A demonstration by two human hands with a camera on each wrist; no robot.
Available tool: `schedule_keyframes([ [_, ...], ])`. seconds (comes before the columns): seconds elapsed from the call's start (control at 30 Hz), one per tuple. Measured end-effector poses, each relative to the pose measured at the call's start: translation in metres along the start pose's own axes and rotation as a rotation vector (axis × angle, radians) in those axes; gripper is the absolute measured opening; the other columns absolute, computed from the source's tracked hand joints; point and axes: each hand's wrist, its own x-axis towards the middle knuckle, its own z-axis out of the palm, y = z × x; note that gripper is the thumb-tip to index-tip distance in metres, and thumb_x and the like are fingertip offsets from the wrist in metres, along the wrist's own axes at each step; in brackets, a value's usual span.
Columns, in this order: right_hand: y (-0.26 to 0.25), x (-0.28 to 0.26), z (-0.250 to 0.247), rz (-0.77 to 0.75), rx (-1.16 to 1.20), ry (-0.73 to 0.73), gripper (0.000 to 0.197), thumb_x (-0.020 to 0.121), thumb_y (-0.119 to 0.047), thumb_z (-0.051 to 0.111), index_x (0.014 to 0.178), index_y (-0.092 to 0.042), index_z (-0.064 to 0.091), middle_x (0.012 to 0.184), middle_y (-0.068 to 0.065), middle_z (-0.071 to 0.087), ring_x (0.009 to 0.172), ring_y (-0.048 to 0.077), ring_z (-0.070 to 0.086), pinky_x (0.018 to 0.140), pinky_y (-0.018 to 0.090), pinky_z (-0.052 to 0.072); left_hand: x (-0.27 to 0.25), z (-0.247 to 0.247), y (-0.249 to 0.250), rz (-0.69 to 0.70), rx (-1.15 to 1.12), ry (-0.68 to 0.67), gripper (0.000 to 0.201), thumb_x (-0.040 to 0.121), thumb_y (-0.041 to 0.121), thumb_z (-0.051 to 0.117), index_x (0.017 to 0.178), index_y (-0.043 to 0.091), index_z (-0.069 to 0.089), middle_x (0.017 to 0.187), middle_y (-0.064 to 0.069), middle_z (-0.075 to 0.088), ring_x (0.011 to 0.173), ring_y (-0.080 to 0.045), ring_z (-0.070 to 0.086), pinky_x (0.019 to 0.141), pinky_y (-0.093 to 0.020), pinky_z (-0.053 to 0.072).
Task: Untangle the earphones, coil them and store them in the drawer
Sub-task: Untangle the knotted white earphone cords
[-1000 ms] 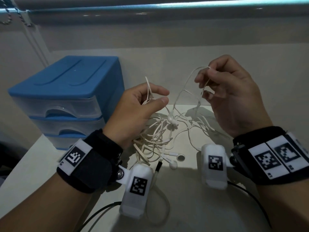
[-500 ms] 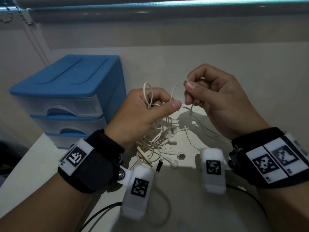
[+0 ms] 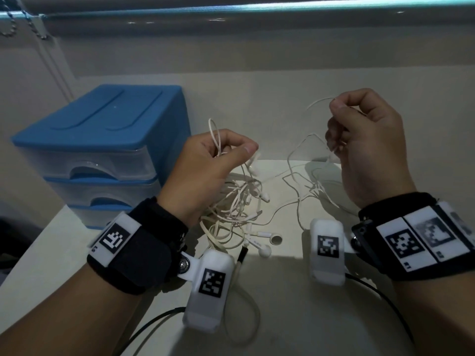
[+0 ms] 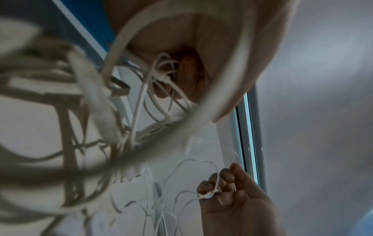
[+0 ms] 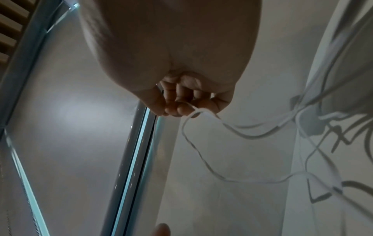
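Since half a second ago, our right hand (image 3: 365,147) has drawn away toward 2 o'clock, pinching one strand to pull it free. Our left hand (image 3: 205,170) curls round the earphones (image 3: 239,201) tangle, anchoring it above the desk (image 3: 295,317). At 10 o'clock, the drawer unit (image 3: 102,140) stays closed.

We see home desk nook: blue plastic drawer unit (image 3: 100,140) left of our hands, window blind (image 3: 231,11) beyond them.
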Motion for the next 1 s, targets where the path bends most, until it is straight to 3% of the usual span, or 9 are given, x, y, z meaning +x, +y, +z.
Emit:
schedule_keyframes([
  [0.07,-0.002,-0.001,-0.001,-0.016,0.04,-0.037,0.017,0.096,-0.011,0.056,0.082,-0.022,0.057,0.069,0.001,0.053,0.063,0.018,0.047,0.058,0.027,0.037,0.0,-0.001,0.0,-0.003,0.025,0.007,0.01,0.092,0.014,0.07,0.099,0.01,0.077,0.059,0.013,0.052,0.049,0.003,0.046,0.053,-0.007,0.038],
  [0.13,-0.004,-0.003,-0.001,-0.024,0.075,-0.069,0.017,0.095,-0.013,0.053,0.083,-0.024,0.055,0.079,0.002,0.059,0.074,0.02,0.051,0.063,0.028,0.037,0.001,-0.001,0.0,-0.003,0.041,0.016,0.009,0.092,0.016,0.071,0.099,0.014,0.077,0.058,0.012,0.044,0.052,0.001,0.042,0.057,-0.011,0.039],
  [0.23,-0.006,-0.005,-0.001,-0.016,0.099,-0.098,0.016,0.094,-0.014,0.051,0.082,-0.024,0.055,0.089,0.004,0.065,0.085,0.023,0.054,0.067,0.03,0.037,0.001,-0.002,0.0,-0.003,0.051,0.042,0.009,0.092,0.016,0.072,0.099,0.017,0.077,0.063,0.01,0.049,0.055,-0.001,0.042,0.057,-0.014,0.039],
  [0.5,-0.004,-0.009,0.005,0.051,-0.12,-0.266,0.014,0.084,-0.008,0.056,0.074,-0.018,0.058,0.077,0.006,0.068,0.07,0.019,0.061,0.064,0.028,0.041,-0.001,-0.002,0.003,0.043,0.02,0.04,0.016,0.093,0.009,0.069,0.105,0.016,0.077,0.073,-0.001,0.05,0.054,0.003,0.044,0.057,-0.008,0.038],
  [0.63,0.003,-0.008,0.006,0.09,-0.328,-0.189,0.014,0.082,-0.004,0.06,0.069,-0.011,0.061,0.071,0.006,0.067,0.062,0.015,0.059,0.056,0.018,0.042,-0.001,-0.003,0.002,0.041,0.015,0.022,0.018,0.092,0.007,0.069,0.106,0.015,0.077,0.072,0.003,0.051,0.054,0.003,0.044,0.058,-0.009,0.038],
  [0.73,0.003,-0.008,0.007,0.13,-0.463,-0.109,0.008,0.084,-0.009,0.067,0.085,-0.018,0.067,0.084,0.001,0.069,0.071,0.011,0.061,0.055,0.015,0.043,-0.001,-0.003,0.003,0.033,0.028,-0.01,0.018,0.092,0.008,0.07,0.106,0.017,0.077,0.079,0.0,0.055,0.058,0.004,0.047,0.062,-0.011,0.041],
  [0.83,-0.009,-0.011,0.013,0.031,-0.539,-0.109,0.016,0.084,-0.014,0.071,0.098,-0.021,0.067,0.092,-0.002,0.067,0.075,0.008,0.059,0.054,0.01,0.043,-0.002,-0.005,0.002,0.023,0.04,-0.017,0.019,0.092,0.012,0.071,0.107,0.021,0.076,0.081,0.006,0.059,0.064,0.004,0.052,0.069,-0.016,0.043],
  [0.9,-0.023,-0.014,0.018,-0.056,-0.633,-0.229,0.007,0.084,-0.014,0.071,0.088,-0.02,0.07,0.083,-0.005,0.068,0.069,0.007,0.059,0.062,0.019,0.046,-0.002,-0.006,0.002,0.016,0.045,-0.015,0.019,0.092,0.014,0.071,0.108,0.023,0.076,0.083,0.006,0.061,0.068,0.003,0.054,0.07,-0.018,0.045],
  [1.0,-0.039,-0.023,0.025,0.053,-0.871,-0.691,0.009,0.087,-0.018,0.072,0.081,-0.021,0.077,0.077,-0.01,0.074,0.074,0.003,0.066,0.072,0.023,0.049,-0.002,-0.007,0.002,0.003,0.037,-0.015,0.021,0.093,0.014,0.069,0.111,0.025,0.075,0.088,0.005,0.062,0.066,0.002,0.055,0.068,-0.016,0.047],
])
